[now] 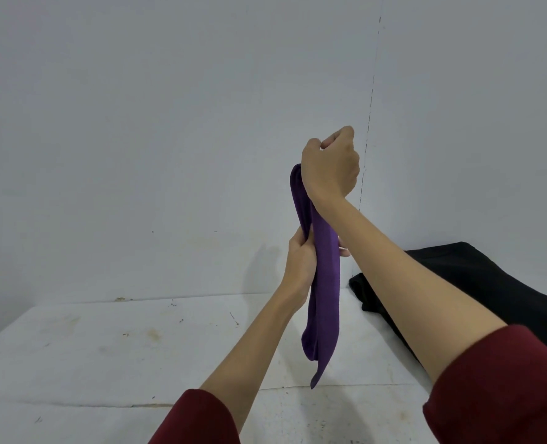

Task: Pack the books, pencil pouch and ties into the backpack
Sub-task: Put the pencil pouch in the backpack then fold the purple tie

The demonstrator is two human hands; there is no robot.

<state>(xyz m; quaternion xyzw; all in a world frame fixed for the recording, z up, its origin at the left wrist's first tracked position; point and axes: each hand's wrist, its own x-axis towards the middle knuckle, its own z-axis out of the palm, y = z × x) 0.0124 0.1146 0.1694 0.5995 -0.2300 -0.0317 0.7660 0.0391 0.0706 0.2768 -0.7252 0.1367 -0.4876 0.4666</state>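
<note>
Lying at the far right of the white table (105, 347), the black backpack (477, 283) looks flat, its inside hidden; the left hand (301, 264) curls round the middle of a folded purple tie (325, 283) hanging upright above the table; the right hand (331, 165), raised higher, is fisted at the tie's top end; a grey wall (137, 123) stands behind.

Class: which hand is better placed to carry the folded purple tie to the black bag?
Probably right: the right hand grips the purple fabric tie's top, on the black fabric bag's side.
</note>
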